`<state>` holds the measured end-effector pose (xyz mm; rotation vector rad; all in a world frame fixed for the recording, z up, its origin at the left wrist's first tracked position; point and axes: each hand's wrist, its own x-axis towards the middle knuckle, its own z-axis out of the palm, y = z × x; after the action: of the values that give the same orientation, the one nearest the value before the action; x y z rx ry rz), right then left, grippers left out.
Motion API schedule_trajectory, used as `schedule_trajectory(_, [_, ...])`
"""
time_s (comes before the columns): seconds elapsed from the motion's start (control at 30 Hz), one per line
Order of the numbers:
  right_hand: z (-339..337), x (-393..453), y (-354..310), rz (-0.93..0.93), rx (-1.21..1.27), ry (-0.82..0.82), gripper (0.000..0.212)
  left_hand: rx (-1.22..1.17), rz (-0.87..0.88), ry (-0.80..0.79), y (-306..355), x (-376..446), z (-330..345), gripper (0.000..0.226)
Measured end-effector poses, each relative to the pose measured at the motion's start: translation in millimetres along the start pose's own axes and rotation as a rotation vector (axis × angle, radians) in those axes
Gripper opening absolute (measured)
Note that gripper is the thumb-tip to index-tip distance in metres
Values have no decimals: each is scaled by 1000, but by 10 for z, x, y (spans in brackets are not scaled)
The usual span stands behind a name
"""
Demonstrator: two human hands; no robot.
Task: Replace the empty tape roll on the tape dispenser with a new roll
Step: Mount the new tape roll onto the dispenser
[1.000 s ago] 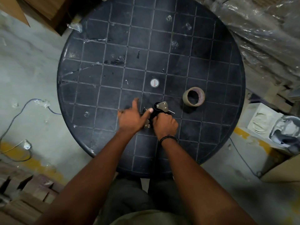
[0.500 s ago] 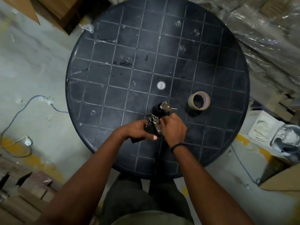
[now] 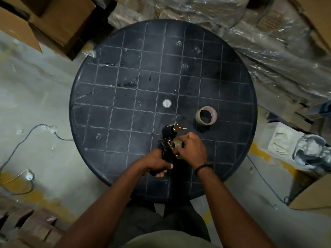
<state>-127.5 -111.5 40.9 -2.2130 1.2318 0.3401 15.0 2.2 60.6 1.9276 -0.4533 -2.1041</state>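
A black hand-held tape dispenser [image 3: 168,131] with metal plates is over the near middle of the round black table [image 3: 125,90]. My left hand [image 3: 155,163] is closed around its handle. My right hand [image 3: 193,149] pinches a thin brownish empty roll core [image 3: 176,142] at the dispenser's side; whether the core still sits on the hub is hidden by my fingers. A fuller tan tape roll [image 3: 206,116] lies flat on the table, up and to the right of my right hand, apart from both hands.
Cardboard boxes [image 3: 59,20] stand at the far left of the table. Plastic-wrapped goods [image 3: 279,51] crowd its far right side. A cable [image 3: 26,136] runs over the floor at left. A white disc [image 3: 167,103] marks the table's centre.
My left hand went from open beside the dispenser to closed on its handle. The dispenser has been drawn a little toward me, and my right hand now holds the core.
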Motion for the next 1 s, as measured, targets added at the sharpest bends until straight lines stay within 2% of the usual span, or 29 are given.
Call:
schedule_trajectory(0.17, [-34, 128, -25, -134, -179, -23, 30, 9, -18, 3, -46, 46, -33, 20])
schedule_trajectory(0.27, [-21, 158, -92, -128, -149, 2, 20, 23, -13, 20, -34, 41, -50, 19])
schedule_trajectory(0.43, [-4, 180, -108, -97, -126, 59, 17, 84, 10, 25, 36, 1, -7, 18])
schedule_trajectory(0.67, [-22, 97, -72, -80, -133, 131, 13, 137, -17, 86, 155, -51, 82, 31])
schedule_trajectory(0.8, [13, 9, 10, -12, -38, 235, 16, 260, -27, 142, 214, -49, 177, 35])
schedule_trajectory(1.0, [11, -229, 118, 119, 296, 300, 18, 556, -10, 260, 257, -90, 328, 52])
